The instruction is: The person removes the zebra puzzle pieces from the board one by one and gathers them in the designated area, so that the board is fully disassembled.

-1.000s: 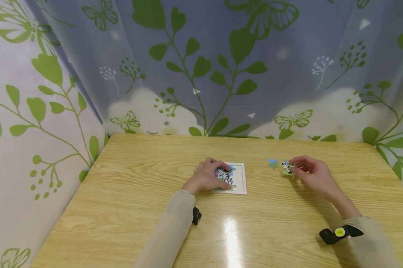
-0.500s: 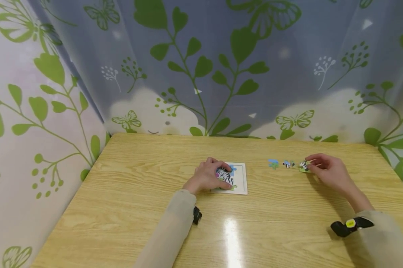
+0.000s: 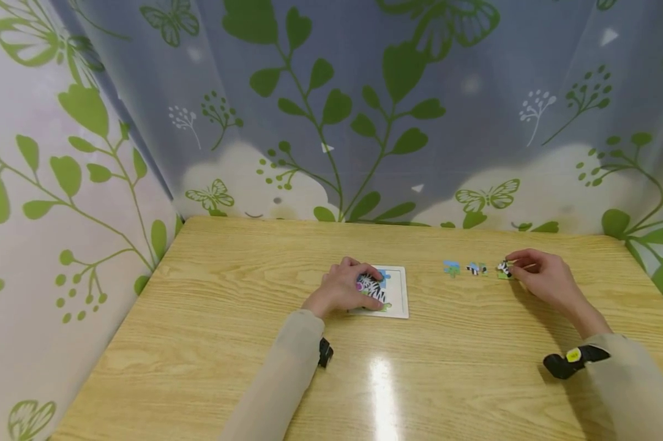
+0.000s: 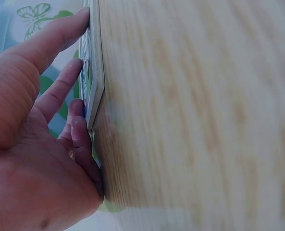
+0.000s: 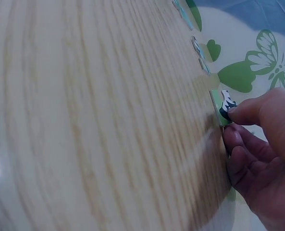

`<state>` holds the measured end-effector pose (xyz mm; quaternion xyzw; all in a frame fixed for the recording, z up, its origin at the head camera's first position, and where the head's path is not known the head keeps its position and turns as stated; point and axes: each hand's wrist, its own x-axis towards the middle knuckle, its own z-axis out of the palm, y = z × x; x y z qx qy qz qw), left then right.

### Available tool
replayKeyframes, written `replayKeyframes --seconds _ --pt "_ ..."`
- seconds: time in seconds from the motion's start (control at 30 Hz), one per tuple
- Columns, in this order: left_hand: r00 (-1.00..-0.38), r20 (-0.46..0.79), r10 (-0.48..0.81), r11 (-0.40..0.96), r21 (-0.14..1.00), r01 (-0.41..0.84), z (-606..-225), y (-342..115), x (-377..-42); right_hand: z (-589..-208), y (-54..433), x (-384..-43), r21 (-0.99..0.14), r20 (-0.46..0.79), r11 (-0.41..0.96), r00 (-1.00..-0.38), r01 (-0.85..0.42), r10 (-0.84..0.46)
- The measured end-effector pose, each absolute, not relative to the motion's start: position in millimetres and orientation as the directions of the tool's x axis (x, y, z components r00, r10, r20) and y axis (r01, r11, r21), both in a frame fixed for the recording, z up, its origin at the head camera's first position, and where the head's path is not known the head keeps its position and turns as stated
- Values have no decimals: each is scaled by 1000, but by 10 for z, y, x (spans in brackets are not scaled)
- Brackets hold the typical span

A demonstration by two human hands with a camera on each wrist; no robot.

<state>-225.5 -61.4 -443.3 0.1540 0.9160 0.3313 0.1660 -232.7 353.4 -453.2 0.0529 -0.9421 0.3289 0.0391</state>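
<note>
Compared with a second ago, the right hand point(image 3: 547, 277) has shifted outward along the surface point(image 3: 226, 275), away from the board, and a small black, white and blue piece point(image 3: 472, 269) now lies uncovered in the place it has left. Its thumb and fingers pinch a green puzzle piece point(image 3: 504, 269) with black-and-white markings, at the right end of a short row; a blue-and-green piece point(image 3: 451, 268) sits at the other end, where it was. The left hand point(image 3: 343, 288) has stayed on the puzzle board point(image 3: 399, 297), thumb and fingers spread apart across its face. The board is a thin, flat rectangle with a pale, smooth border, bearing a black-and-white striped picture point(image 3: 371, 288) with a magenta spot; interlocking knobs show along the picture's right edge. The loose pieces are thin and flat, with irregular outlines. Glossy, pale yellow wood grain runs across the surface, catching a bright reflection. Behind hangs softly folded fabric point(image 3: 463, 122) printed with green leaves and butterflies.
</note>
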Motion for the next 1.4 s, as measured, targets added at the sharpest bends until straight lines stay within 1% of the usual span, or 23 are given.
replayKeyframes --seconds 0.3,0.63,0.8,0.97,1.13,1.4 --pt "-898 -200 392 732 658 173 -4423 -610 -2247 -4555 3551 -2343 -600 112 792 -992 -113 -57" --pt "-883 -198 427 731 649 208 -4400 -620 -2250 -4494 3455 -2248 -613 173 773 -983 -162 -68" --pt "-896 -161 415 689 699 193 -4379 -634 -2261 -4410 3260 -2209 -621 200 756 -974 -209 -105" --pt "-929 -119 350 645 750 147 -4383 -643 -2290 -4358 3002 -2198 -625 215 735 -963 -263 -162" --pt "-950 -102 296 683 718 135 -4395 -662 -2306 -4366 2752 -2221 -625 233 716 -949 -312 -210" --pt "-952 -153 266 741 664 100 -4393 -659 -2317 -4386 2393 -2292 -644 217 688 -943 -333 -253"
